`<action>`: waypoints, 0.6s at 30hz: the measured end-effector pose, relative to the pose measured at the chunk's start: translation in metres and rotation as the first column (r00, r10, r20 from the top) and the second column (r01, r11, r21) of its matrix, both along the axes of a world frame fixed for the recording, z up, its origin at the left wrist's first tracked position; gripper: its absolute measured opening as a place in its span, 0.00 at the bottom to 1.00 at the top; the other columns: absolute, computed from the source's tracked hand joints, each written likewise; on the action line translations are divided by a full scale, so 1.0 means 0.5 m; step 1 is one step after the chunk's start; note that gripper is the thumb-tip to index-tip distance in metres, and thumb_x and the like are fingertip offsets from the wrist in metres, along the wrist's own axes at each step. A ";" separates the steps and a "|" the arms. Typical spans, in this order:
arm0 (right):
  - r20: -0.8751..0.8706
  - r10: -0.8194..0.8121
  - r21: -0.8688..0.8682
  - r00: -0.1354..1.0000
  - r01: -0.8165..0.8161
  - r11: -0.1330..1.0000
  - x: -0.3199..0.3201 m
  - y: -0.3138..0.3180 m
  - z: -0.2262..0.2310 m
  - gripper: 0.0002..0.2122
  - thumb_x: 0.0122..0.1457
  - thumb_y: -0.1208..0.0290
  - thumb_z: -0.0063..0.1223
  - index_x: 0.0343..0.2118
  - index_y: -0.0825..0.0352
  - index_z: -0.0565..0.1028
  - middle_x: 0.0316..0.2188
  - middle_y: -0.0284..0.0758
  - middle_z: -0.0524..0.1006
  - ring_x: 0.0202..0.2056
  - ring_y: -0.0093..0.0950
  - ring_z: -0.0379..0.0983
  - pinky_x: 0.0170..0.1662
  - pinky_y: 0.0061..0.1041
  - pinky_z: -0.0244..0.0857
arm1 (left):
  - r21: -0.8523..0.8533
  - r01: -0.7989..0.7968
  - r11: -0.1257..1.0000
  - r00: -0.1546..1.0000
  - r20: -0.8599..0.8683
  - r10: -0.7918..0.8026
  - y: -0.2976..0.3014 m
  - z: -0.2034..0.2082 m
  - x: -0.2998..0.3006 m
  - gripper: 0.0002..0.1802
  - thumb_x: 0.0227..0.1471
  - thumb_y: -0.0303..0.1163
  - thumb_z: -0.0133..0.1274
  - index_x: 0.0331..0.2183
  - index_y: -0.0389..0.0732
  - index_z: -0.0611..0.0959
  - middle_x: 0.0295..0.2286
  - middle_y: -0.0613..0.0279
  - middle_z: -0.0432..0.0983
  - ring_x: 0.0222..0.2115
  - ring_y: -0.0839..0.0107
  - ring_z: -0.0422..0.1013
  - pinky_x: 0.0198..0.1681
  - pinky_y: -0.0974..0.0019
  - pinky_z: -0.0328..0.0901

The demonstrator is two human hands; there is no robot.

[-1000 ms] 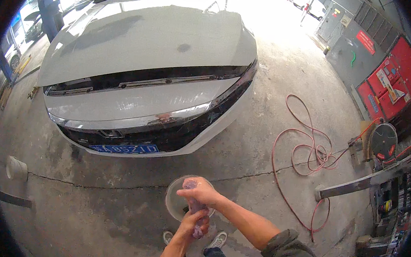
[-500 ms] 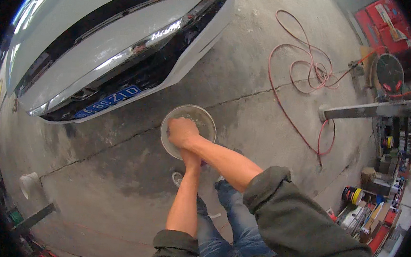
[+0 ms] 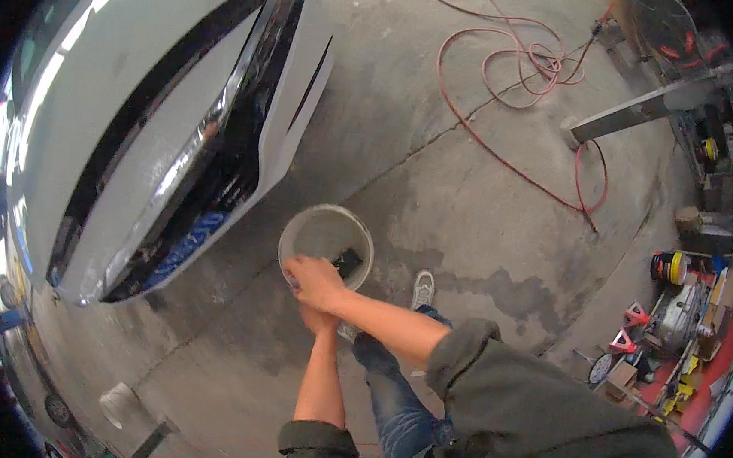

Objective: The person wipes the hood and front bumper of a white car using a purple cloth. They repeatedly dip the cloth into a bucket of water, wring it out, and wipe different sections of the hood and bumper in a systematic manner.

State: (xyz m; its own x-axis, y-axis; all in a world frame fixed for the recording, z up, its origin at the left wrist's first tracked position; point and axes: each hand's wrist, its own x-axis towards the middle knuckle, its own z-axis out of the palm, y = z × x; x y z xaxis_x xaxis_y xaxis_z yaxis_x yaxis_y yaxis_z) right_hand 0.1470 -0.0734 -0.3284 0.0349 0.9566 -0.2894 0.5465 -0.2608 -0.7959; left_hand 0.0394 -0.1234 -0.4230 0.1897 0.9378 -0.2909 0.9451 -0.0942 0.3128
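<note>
Forearms (image 3: 389, 324), bared below rolled dark green sleeves (image 3: 478, 358), come up from the lower edge and meet at the near side of a pale bucket (image 3: 325, 226). The right one slants in across the body; the left one rises more steeply. The right hand (image 3: 317, 284) is on top, its back turned up and its fingers curled over toward the left, by the bucket's near-left rim. The left hand (image 3: 319, 318) sits just beneath it and closer to the body, largely covered.

The right grip is drawn together on a purplish cloth (image 3: 294, 286), which shows only as a sliver at the fingertips. I cannot tell how the left grip stands. Inside the bucket, to the right of the hands, lies a dark object (image 3: 347, 263). The bucket stands on concrete floor (image 3: 486, 238) near a pale car (image 3: 111, 80).
</note>
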 end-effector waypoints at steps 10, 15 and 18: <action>-0.611 -0.786 -0.441 0.096 0.783 0.439 0.444 -0.222 0.189 0.48 0.49 0.62 0.71 0.65 0.77 0.48 0.56 0.48 0.67 0.54 0.35 0.69 0.54 0.32 0.67 | -0.159 0.101 0.982 0.844 0.536 0.000 -0.072 0.481 0.456 0.33 0.46 0.46 0.65 0.48 0.37 0.73 0.45 0.45 0.74 0.46 0.49 0.72 0.48 0.54 0.66; -0.726 -0.573 -0.055 0.380 0.798 0.600 0.638 -0.293 0.347 0.25 0.58 0.72 0.62 0.57 0.71 0.67 0.45 0.33 0.76 0.44 0.22 0.73 0.50 0.24 0.68 | 0.122 0.388 0.914 0.702 0.603 -0.378 -0.123 0.605 0.596 0.30 0.47 0.34 0.63 0.49 0.36 0.70 0.46 0.48 0.72 0.46 0.56 0.72 0.48 0.58 0.67; -0.782 -0.553 -0.077 0.288 0.836 0.544 0.690 -0.288 0.427 0.18 0.65 0.63 0.54 0.51 0.71 0.73 0.43 0.34 0.79 0.43 0.23 0.75 0.47 0.23 0.70 | -0.668 0.352 0.656 0.469 0.732 0.494 -0.075 0.623 0.639 0.24 0.55 0.33 0.55 0.51 0.37 0.69 0.49 0.53 0.70 0.49 0.63 0.70 0.53 0.60 0.65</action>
